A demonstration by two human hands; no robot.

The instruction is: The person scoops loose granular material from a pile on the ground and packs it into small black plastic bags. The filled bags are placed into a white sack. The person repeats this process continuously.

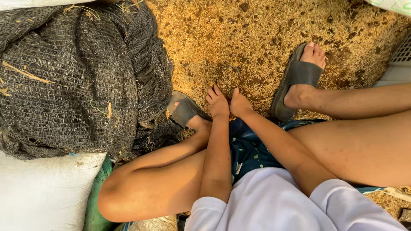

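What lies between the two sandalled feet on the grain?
In the head view, both hands, left hand and right hand, rest on loose grain between the left sandal and right sandal.

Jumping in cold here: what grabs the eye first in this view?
The golden carpet of rice husks fills the upper middle. Both hands, left hand and right hand, press into it between two sandalled feet. A bulky dark mesh net is heaped at left over a white sack.

White sack point(40, 192) lower left (plain, bulging).
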